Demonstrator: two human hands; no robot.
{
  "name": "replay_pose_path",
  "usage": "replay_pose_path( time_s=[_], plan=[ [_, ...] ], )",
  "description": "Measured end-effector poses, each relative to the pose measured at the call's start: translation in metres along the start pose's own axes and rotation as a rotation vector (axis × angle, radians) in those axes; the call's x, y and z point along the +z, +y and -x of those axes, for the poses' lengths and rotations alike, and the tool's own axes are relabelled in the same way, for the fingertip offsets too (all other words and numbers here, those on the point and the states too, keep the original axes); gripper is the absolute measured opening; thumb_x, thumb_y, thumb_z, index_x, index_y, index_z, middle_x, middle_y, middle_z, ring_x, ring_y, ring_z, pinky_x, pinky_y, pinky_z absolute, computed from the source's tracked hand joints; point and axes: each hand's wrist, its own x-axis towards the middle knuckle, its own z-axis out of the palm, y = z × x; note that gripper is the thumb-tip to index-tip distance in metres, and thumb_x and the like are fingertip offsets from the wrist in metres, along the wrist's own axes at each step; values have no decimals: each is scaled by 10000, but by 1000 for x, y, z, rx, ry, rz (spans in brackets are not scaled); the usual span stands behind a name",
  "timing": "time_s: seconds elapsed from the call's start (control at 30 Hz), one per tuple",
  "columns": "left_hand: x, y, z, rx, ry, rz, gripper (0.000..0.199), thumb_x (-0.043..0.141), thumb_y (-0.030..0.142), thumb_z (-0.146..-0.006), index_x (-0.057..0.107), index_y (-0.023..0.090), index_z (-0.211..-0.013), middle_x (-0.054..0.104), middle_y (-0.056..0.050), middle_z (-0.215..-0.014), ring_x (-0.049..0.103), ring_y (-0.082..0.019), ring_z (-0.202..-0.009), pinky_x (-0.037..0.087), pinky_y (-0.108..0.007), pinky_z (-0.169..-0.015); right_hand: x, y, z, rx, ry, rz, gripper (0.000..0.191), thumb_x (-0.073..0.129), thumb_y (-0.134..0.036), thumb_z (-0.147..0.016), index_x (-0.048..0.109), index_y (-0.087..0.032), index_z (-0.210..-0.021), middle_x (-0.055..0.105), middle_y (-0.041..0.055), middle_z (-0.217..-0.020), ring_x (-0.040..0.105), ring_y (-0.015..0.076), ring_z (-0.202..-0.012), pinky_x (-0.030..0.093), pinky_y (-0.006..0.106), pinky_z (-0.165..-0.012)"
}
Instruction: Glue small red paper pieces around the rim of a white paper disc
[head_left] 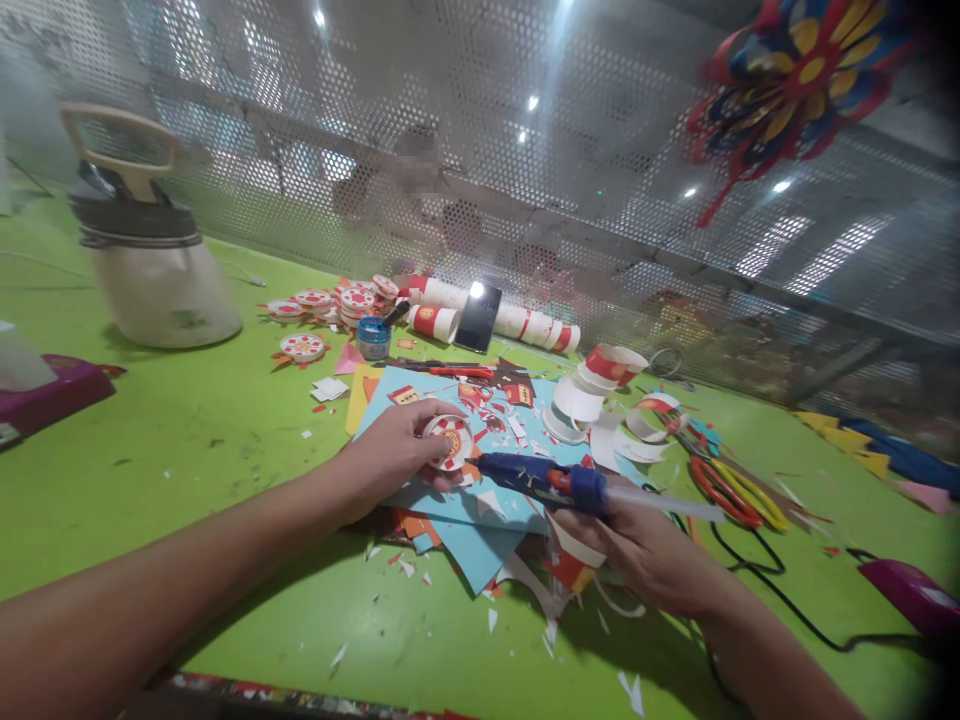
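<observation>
My left hand [411, 448] holds a small round red-and-white paper disc [448, 445] with its patterned face toward me, over blue paper sheets [487, 548]. In my right hand [630, 535] is a blue glue gun [536, 480], with a clear glue stick reaching out of its back. The gun's nozzle points left and is at the disc's right edge; whether it touches cannot be told. Paper scraps lie beneath both hands.
Scissors [739, 492] and a black cable lie at the right. Behind stand cut paper cups [581, 395], a phone [478, 318], a blue jar [373, 338] and several finished discs [302, 347]. A large sprayer-like container [161, 270] is at the left.
</observation>
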Motion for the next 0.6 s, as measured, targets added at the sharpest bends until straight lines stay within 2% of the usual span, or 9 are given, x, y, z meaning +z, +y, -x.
replay_pose_path(
  time_s=[0.17,0.33,0.4,0.5,0.6],
  plan=[
    [-1,2,-1,-21,-4,34,332,636,103,-752,584,115,-1079,667,-37,-701,706,-190,-595,562,-266,-537,1,3,2,14,41,-32,737,272,-755,-882,705,-205,-1113,644,169,-1207,574,387,-1109,482,526,-881],
    [-3,0,0,-31,-24,78,282,655,101,-729,607,118,-1006,673,-41,-674,717,-192,-605,560,-237,-518,-1,4,4,-52,78,-126,675,274,-726,-906,680,-195,-809,677,114,-856,622,283,-818,506,418,-737],
    [-4,-2,0,-33,-47,98,230,658,111,-730,613,121,-955,677,-50,-683,720,-193,-615,556,-224,-509,-3,5,5,-104,113,-228,616,312,-693,-921,648,-198,-774,650,84,-768,601,240,-719,492,366,-656],
    [-5,-3,-1,-57,-82,125,188,638,112,-747,606,115,-932,686,-76,-705,724,-201,-629,556,-217,-501,-6,10,4,-120,249,-330,516,374,-638,-935,636,-206,-833,634,60,-741,581,215,-660,472,339,-610],
    [-6,-1,-1,-84,-86,150,195,584,80,-781,590,94,-975,686,-96,-711,715,-195,-618,562,-223,-504,-11,18,-2,-129,496,-216,319,533,-523,-906,613,-215,-909,633,45,-781,570,205,-675,464,327,-620]
  ],
)
